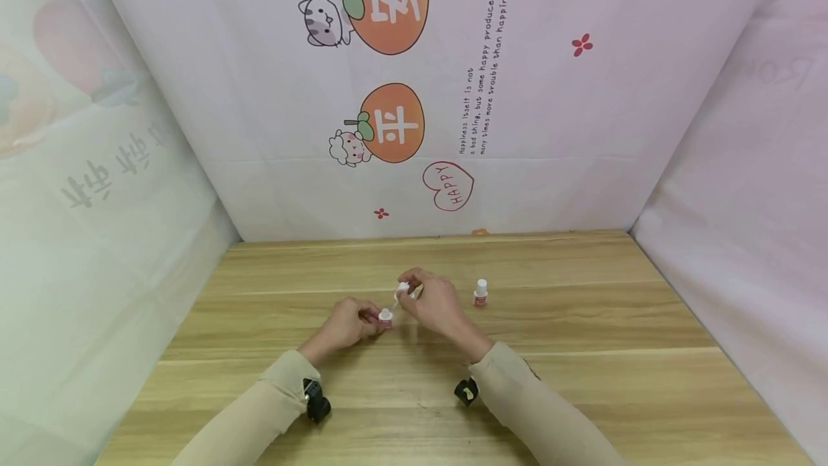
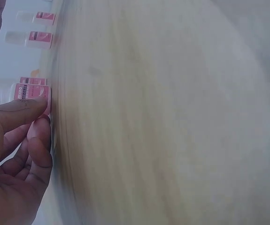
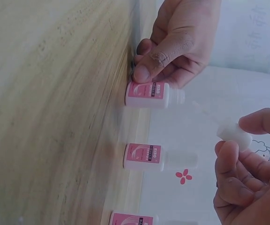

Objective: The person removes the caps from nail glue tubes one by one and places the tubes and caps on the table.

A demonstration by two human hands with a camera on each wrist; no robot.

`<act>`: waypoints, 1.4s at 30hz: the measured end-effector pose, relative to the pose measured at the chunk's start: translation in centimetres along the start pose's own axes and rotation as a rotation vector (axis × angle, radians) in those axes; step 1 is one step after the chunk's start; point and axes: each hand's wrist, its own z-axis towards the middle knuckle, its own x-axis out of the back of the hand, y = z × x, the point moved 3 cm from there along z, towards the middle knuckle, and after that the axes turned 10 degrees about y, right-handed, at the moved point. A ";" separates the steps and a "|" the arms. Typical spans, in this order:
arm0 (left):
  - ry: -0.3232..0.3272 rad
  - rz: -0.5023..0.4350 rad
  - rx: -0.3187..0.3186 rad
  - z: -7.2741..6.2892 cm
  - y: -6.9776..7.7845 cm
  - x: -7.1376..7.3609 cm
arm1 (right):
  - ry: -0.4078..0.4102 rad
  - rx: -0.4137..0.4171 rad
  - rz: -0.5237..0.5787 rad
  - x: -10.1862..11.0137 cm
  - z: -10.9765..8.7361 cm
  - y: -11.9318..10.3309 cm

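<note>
My left hand [image 1: 346,322] pinches a small nail glue bottle [image 3: 146,95] with a pink label, thumb on the label. This bottle stands upright on the wooden table, its white neck uncapped. Just above and to the right of it, my right hand [image 1: 436,300] holds a white cap [image 3: 235,135] between thumb and fingers. A thin, faint brush stem reaches from the cap toward the bottle's neck; whether its tip touches cannot be told. In the left wrist view the held bottle [image 2: 31,93] is partly covered by my thumb.
A capped bottle [image 1: 480,293] of the same kind stands right of my right hand. The right wrist view shows another capped bottle [image 3: 144,156] between it and the held one. Printed white cloth [image 1: 537,128] rises behind the wooden table [image 1: 582,380] and at both sides.
</note>
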 end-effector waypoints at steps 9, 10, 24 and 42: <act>0.036 0.033 0.012 0.1 -0.6 1.2 | 0.017 -0.002 0.016 0.3 0.2 -0.1; 0.041 0.044 0.015 0.1 -0.7 1.4 | 0.017 -0.002 0.016 0.3 0.2 -0.1; 0.072 0.053 0.071 0.3 -1.8 2.7 | 0.011 0.035 0.006 0.0 -0.2 0.2; 0.089 0.087 0.123 0.6 -3.6 5.0 | -0.071 -0.014 -0.012 -1.0 -0.6 0.0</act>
